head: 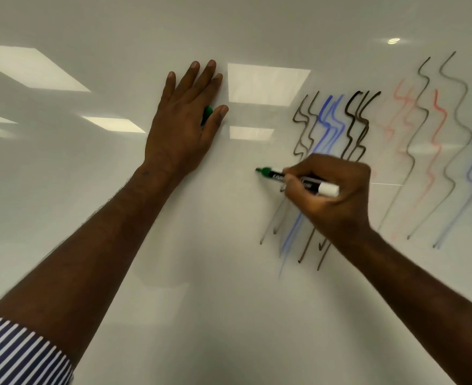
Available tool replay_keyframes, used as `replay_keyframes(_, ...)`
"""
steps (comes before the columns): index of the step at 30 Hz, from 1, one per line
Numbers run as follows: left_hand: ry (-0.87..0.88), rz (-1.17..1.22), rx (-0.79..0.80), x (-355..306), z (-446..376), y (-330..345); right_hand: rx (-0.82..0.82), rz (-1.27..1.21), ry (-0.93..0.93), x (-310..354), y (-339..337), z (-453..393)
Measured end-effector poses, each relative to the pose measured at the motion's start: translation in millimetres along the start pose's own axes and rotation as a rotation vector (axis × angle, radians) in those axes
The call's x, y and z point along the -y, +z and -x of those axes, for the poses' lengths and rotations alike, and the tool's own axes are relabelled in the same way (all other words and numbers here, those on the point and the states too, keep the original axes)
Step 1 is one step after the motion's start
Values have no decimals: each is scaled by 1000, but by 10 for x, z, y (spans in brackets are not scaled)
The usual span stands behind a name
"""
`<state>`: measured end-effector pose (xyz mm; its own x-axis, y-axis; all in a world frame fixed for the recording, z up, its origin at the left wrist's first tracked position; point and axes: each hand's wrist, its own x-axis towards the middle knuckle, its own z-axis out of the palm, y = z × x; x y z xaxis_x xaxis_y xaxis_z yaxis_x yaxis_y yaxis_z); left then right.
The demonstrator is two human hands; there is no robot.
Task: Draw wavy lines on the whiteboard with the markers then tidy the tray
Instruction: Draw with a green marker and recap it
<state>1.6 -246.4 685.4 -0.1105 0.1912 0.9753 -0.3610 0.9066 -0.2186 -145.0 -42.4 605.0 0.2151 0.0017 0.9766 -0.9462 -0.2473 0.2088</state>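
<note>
The whiteboard [215, 287] fills the view. My right hand [332, 195] grips a green marker [273, 175] with a black-and-white barrel, its uncapped green tip pointing left close to the board, left of the drawn lines. My left hand [184, 120] lies flat against the board with fingers spread, pinning the green marker cap [207, 114] under the palm beside the thumb. Wavy black lines [354, 126], blue lines [330, 126] and red lines [437, 134] run down the right half of the board. The tray is out of view.
Ceiling lights reflect as bright patches [268, 83] on the glossy board. The left and lower parts of the board carry no marks. A blue-and-white striped sleeve [15, 354] shows at the bottom left.
</note>
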Motion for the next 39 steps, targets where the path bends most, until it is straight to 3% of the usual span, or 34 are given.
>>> replay_keyframes(7, -15, 13, 6, -8, 7, 3, 70, -88, 6, 87, 91, 412)
replay_keyframes(15, -22, 16, 16, -22, 11, -8, 490, -120, -200, 260, 292, 800)
replay_keyframes(18, -16, 10, 4, -18, 21, -9, 367, -137, -199, 224, 147, 345)
replay_keyframes(23, -19, 17, -11, -22, 32, -6, -68, -112, 41, 10, -113, -607)
replay_keyframes(26, -25, 20, -4, -24, 37, -9, -208, -115, 132, -89, -161, -922)
replay_keyframes(31, -22, 18, -5, -20, 49, -5, -208, -101, 192, -205, -138, -1006)
replay_keyframes(36, -19, 19, -13, -17, 64, 10, -54, -31, 87, -46, 11, -612)
replay_keyframes(39, -26, 22, -12, -22, 68, -3, -110, -61, 111, -70, -25, -491)
